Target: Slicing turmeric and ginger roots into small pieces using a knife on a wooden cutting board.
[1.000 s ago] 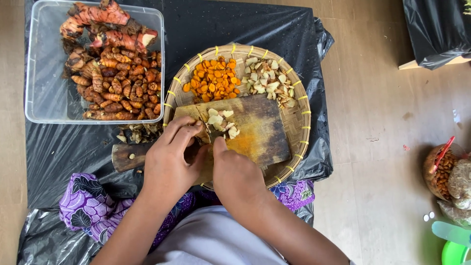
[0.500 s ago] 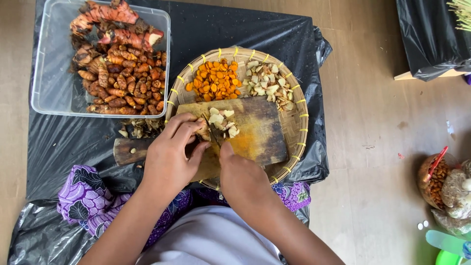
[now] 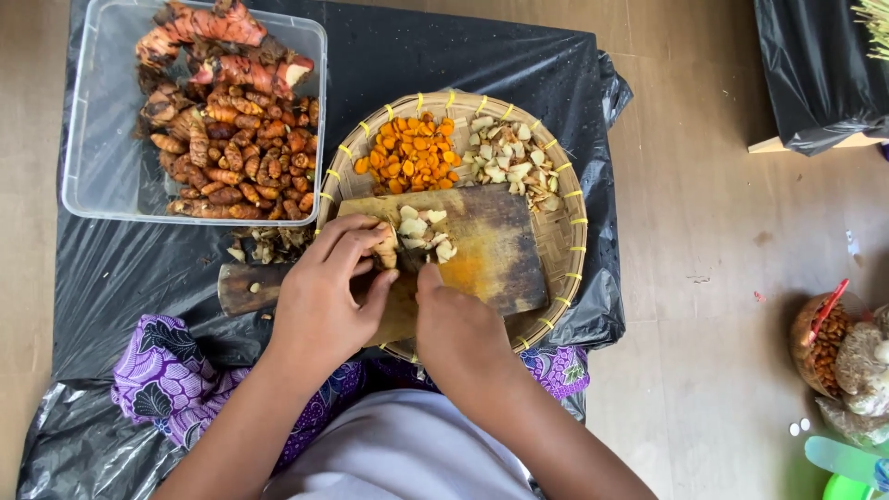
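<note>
On wooden cutting board, set over woven basket: left hand fingers closed on pale root piece, pinning it. Right hand curled shut; knife presumed, not visible. Step: slicing, approx. mid-batch. Next cut needs fingertips kept back.

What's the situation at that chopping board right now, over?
Left hand pins a pale root piece on the wooden board. Right hand cutting beside it, blade hidden. Cut pale pieces crowd the fingers.

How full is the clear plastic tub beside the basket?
Partly full: roots pile against the right side of the tub; its left part shows bare bottom.
</note>
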